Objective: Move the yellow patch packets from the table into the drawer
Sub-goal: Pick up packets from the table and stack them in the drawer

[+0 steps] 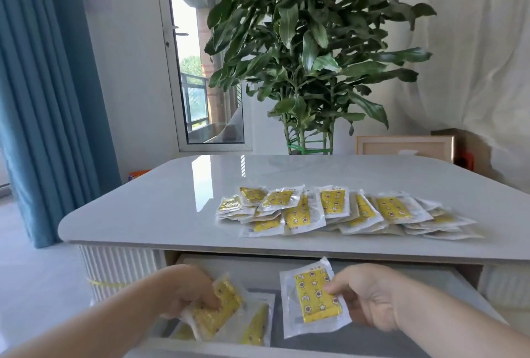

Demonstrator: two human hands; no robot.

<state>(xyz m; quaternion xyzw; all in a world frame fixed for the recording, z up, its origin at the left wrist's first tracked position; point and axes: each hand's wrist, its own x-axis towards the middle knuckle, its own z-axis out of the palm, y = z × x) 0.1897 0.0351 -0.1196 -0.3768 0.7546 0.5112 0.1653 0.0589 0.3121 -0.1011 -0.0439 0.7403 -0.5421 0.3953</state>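
Note:
Several yellow patch packets [338,213] lie in a loose overlapping pile on the glossy grey table [160,208]. Below the table's front edge the drawer [447,286] is pulled out. My left hand [186,290] grips one blurred yellow packet [213,311] low over the drawer's left side. My right hand [364,297] pinches another yellow packet [314,296] by its right edge and holds it upright above the drawer. A few packets [255,326] lie on the drawer's floor near the left hand.
A large leafy potted plant [309,51] stands behind the table. A blue curtain [48,94] hangs at the left beside a glass door [200,76]. A framed panel [404,145] leans at the back right. The table's left half is bare.

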